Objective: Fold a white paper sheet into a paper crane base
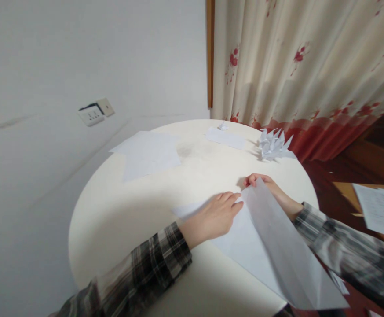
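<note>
A large white sheet of paper [277, 242] lies at the front right of the round table, its right part lifted and folded over, with a lower part flat on the tabletop. My right hand [259, 180] pinches the far corner of the lifted part between thumb and fingers. Just left of that corner, my left hand [216, 215] rests palm down on the flat part of the paper, its fingers stretched toward the fold. The near end of the sheet reaches past the table's front edge.
The round white table [102, 220] stands by a wall. Loose sheets [152, 152] lie at its back left. A small sheet [226, 138], a little paper piece [223, 126] and a spiky folded-paper cluster [272, 144] are at the back. Written papers [379, 207] lie at the right.
</note>
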Motion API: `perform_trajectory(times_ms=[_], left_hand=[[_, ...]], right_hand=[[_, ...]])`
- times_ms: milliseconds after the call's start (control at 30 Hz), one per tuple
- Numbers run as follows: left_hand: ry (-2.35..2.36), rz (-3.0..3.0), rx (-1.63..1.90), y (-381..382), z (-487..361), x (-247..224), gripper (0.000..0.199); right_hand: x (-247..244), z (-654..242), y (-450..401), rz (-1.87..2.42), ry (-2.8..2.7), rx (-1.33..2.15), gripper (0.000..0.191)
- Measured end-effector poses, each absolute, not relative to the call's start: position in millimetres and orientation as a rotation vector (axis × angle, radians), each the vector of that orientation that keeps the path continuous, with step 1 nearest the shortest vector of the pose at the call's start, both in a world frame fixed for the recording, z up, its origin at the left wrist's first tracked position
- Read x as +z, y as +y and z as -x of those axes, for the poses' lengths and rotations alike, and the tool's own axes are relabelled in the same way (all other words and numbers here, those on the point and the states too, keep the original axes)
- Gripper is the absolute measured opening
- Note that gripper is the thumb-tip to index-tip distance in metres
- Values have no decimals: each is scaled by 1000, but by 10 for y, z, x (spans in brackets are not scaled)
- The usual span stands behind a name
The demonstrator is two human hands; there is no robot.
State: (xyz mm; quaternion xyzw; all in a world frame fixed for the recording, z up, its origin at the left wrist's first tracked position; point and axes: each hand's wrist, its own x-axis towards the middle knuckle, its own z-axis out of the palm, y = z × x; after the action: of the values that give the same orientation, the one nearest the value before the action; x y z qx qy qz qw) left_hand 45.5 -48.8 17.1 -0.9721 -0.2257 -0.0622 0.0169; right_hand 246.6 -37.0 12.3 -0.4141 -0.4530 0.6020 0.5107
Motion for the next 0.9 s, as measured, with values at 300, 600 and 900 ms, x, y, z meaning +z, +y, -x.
perform_trajectory(times_ms=[300,600,900], left_hand=[[-692,2976,-193,-491,-437,172,40],[-541,2939,-289,-559,-448,200,27],[-313,2953,-330,-593,-472,230,20]], right_hand=[[82,-2475,-354,970,-1076,1455,28],[73,-2480,-341,956,-1086,1463,29],[225,-2408,-394,1029,-1121,1412,26]])
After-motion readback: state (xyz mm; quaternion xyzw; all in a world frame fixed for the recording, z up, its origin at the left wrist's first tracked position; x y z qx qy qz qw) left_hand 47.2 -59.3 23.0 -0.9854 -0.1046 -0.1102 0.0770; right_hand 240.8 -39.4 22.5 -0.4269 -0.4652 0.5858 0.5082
